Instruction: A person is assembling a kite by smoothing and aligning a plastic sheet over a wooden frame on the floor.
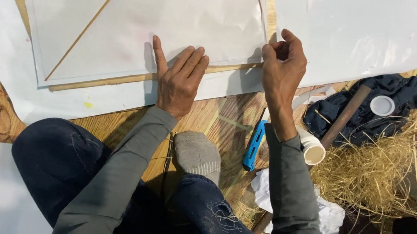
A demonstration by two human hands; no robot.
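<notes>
Denim-clad knees [99,183] and a grey sock [196,154] fill the foreground of the head view, with both grey sleeves reaching away from them. Beyond the sock, the left hand [178,77] lies flat, fingers together, pressing on the lower edge of a white paper sheet [169,12] stretched over thin bamboo sticks [97,12]. Just beside it, the right hand [282,67] pinches the sheet's lower right corner between thumb and fingers, closed on the paper edge. Judging by this, the paper already lies along the stick frame and its lower border looks partly folded over; the corner under the right hand seems not yet finished. Below the right wrist lies a blue utility knife [254,145], with a white cup [312,149] and dry straw [376,175] further to the right.
</notes>
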